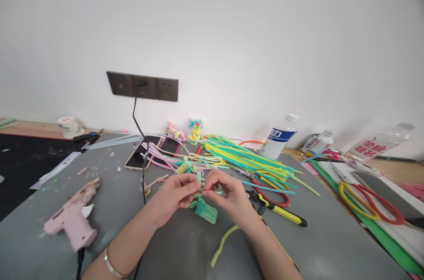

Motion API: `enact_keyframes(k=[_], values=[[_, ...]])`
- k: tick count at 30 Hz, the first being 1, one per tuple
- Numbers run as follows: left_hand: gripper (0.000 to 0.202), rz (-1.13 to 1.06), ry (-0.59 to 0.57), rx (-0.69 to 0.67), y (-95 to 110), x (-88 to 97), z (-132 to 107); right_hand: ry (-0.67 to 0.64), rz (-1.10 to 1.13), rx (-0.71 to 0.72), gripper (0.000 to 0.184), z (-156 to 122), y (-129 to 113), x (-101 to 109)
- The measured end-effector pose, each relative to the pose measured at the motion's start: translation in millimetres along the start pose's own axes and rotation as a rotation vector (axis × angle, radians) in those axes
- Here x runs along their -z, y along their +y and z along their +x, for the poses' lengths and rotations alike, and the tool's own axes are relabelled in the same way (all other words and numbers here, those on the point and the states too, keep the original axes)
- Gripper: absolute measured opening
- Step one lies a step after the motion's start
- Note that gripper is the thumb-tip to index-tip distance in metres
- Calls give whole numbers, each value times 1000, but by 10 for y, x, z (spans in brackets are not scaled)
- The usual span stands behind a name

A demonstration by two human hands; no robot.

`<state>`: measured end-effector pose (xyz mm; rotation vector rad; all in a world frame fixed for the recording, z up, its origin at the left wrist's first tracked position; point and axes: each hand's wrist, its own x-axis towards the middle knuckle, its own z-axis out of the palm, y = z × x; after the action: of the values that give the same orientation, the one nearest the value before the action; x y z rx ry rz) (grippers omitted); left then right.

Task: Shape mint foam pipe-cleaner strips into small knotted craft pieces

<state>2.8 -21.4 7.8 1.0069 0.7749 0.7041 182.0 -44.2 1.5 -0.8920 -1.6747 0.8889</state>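
Observation:
My left hand [175, 195], with a bracelet on its wrist, pinches a small light-green pipe cleaner piece [198, 177] between thumb and fingers. Close beside it, my right hand [227, 189] has thumb and forefinger pressed together at the same piece; the exact grip is partly hidden. Just below the fingertips is a teal bundle of coiled pipe cleaner [206, 211]; I cannot tell whether it joins the held piece. A yellow-green pipe cleaner strip [224, 244] lies under my right forearm. Behind my hands sits a small green and yellow pipe cleaner figure [186, 165].
A pink glue gun [74, 218] lies at left, with a black cord running nearby. Yellow-handled pliers [281, 213] and a pile of pipe cleaners [248, 156] lie right. A phone [139, 156], a bottle [278, 138] and scissors [361, 202] stand or lie around.

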Motion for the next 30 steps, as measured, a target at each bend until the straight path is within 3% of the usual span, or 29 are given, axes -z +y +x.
enact_keyframes(k=[5, 9, 16, 24, 30], values=[[46, -78, 68, -73, -100, -51, 43, 84, -131, 138, 12, -35, 18, -47], [46, -1, 94, -130, -107, -69, 48, 85, -193, 194, 10, -58, 15, -40], [40, 83, -29, -85, -36, -12, 4, 19, -101, 150, 12, -13, -54, 81], [37, 84, -71, -107, -65, 4, -8, -45, 9, 78, 14, -13, -102, 116], [37, 213, -129, -136, -22, 28, -17, -44, 57, 46, 14, -18, -89, 139]])
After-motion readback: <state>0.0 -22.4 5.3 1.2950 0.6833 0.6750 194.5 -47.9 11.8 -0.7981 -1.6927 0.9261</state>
